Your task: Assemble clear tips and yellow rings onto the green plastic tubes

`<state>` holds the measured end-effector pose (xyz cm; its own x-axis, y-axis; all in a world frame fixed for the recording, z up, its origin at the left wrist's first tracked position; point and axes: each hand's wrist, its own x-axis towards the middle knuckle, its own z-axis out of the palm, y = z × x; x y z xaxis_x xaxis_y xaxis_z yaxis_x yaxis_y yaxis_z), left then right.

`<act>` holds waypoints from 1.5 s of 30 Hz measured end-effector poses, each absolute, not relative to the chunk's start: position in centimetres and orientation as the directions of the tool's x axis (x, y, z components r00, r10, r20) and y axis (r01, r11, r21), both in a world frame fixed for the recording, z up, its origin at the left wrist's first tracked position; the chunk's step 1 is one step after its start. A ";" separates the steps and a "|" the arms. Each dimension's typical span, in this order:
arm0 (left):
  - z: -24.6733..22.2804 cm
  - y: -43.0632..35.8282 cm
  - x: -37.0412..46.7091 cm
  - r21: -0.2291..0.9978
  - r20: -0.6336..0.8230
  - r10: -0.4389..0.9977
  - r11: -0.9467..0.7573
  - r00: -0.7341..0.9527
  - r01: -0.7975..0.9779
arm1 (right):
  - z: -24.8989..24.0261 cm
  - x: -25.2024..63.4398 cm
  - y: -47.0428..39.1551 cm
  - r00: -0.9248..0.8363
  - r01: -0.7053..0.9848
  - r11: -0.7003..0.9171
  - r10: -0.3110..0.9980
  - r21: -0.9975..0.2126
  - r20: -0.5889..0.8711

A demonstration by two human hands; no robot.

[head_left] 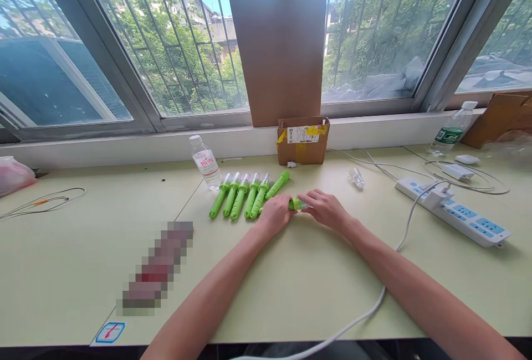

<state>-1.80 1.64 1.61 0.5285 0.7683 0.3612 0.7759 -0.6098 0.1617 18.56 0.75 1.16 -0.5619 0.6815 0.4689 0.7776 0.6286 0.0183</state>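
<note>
Near the middle of the table, my left hand (pixel 276 213) is closed round the green body of a tube with a clear cap (pixel 300 204). My right hand (pixel 324 207) has its fingers closed on the clear end of that same tube, which lies sideways between the hands. Left of the hands is a row of several green tubes with clear caps (pixel 238 200). A green tube without a clear cap (pixel 277 185) lies just behind my left hand. One loose clear cap (pixel 356 178) rests to the right, apart from the hands.
A water bottle (pixel 206 163) stands behind the row. An open cardboard box (pixel 302 152) is against the windowsill. On the right are a power strip (pixel 455 211), cables and another bottle (pixel 451 130). A white cable passes under my right forearm. A blurred object (pixel 160 268) lies left.
</note>
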 end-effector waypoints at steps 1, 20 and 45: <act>1.8 1.6 -1.8 0.143 0.354 0.766 -0.611 0.536 0.779 | 1.2 18.5 0.6 -0.560 0.781 0.625 0.691 0.011 0.458; 2.1 0.6 -1.6 -0.180 0.454 0.575 -0.689 0.681 0.702 | 1.3 18.4 0.1 -0.414 0.799 0.563 0.770 -0.211 0.485; 5.5 0.3 -2.8 0.892 -0.132 0.800 -0.161 0.585 0.422 | 1.6 19.0 0.1 -0.626 0.714 0.676 0.501 0.182 0.597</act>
